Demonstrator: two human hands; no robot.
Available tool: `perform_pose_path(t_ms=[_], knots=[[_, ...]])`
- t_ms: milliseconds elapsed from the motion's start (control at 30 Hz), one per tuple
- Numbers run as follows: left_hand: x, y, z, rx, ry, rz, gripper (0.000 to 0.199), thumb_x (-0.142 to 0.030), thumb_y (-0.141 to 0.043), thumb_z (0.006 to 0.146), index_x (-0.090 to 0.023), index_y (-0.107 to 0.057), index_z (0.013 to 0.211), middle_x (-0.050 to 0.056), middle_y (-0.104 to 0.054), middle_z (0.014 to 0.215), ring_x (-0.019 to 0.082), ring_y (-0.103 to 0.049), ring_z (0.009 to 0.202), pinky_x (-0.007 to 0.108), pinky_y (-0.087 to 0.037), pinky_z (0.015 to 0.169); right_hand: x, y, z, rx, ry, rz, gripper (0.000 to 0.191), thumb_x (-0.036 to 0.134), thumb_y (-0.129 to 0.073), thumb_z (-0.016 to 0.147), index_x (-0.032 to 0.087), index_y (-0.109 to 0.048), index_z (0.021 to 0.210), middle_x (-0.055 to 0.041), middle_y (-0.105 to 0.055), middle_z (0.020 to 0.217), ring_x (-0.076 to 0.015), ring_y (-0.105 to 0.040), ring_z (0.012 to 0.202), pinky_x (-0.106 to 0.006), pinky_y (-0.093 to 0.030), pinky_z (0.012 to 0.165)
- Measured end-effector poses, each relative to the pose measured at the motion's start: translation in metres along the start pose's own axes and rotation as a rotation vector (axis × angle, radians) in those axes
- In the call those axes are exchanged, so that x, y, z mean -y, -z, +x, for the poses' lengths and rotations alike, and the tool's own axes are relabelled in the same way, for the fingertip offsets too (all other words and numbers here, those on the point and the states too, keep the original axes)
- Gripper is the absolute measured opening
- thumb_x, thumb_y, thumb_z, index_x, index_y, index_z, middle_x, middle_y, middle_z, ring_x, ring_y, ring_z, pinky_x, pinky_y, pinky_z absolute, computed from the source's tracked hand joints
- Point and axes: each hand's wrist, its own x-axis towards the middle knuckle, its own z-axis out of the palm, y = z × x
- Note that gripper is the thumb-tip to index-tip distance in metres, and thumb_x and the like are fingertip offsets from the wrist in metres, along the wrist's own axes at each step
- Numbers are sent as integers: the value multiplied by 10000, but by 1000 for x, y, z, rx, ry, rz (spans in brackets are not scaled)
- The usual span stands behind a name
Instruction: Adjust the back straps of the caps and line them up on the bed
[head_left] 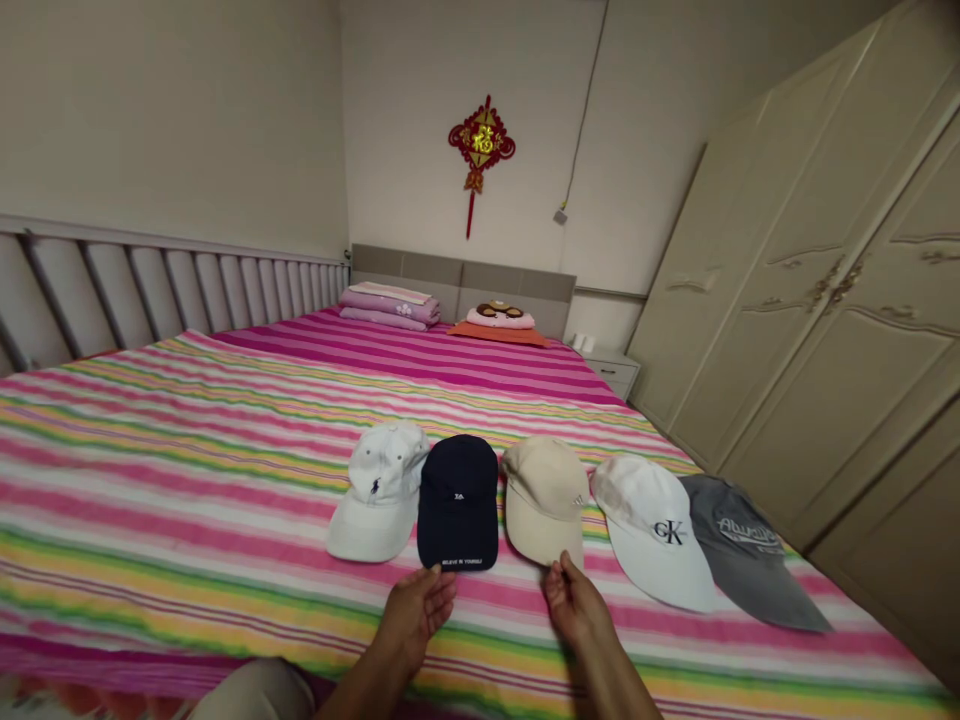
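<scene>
Several caps lie in a row on the striped sheet, brims toward me. My left hand (421,612) is at the front edge of the navy baseball cap (459,500), fingers curled and a fingertip on its brim. My right hand (571,598) pinches the brim of the beige baseball cap (546,495), which is turned slightly to the right. To the left, a white baseball cap (381,490) with a small dark emblem nearly touches the navy one. On the right, a white cap with CK letters (651,530) partly covers a grey cap (754,550).
The caps rest on a bed with a striped sheet (187,480). Folded bedding (390,305) and a pillow stack (499,322) sit by the headboard (457,275). A bed rail (165,255) runs along the left; a wardrobe (817,280) and nightstand (611,368) stand right.
</scene>
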Motion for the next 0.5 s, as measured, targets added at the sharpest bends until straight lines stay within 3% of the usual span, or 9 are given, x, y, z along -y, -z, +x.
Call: perform_pose_path(t_ms=[200,500], knots=[[1,-1,-2,12,-10,21,163,-181,-643,684,-137,-489,711,55,-644,624,106,-588,493,199,-453,476,0,-5,2,5,-14,-18,180,41,-558,748,164,-464,655,81,-512,450,-35,-518,365,-85,-461,393],[0,-3,-3,-10,-24,23,181,-179,-649,680,-145,-472,701,58,-646,643,113,-592,500,209,-461,479,0,-2,-4,18,-55,-170,135,125,-645,665,141,-511,660,7,-593,494,-102,-590,461,-172,-517,495]])
